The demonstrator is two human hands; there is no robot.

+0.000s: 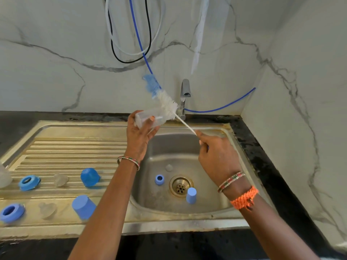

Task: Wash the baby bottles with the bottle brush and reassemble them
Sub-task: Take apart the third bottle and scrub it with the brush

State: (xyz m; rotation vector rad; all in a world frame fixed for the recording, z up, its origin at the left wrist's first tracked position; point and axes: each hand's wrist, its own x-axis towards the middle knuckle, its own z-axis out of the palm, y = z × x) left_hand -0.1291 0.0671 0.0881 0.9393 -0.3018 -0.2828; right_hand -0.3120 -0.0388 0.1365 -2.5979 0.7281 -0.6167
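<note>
Right now my left hand [139,136] grips a clear plastic baby bottle [150,118], fingers curled round its body, holding it on its side above the steel sink [187,147], open mouth toward the tap [185,96]. My right hand [216,152] pinches the thin white handle of the bottle brush [165,102]. Its white bristles sit just outside the bottle's mouth, touching the rim, with a blue sponge tip pointing up at the marble wall. The bottle looks empty, slightly cloudy and see-through.
</note>
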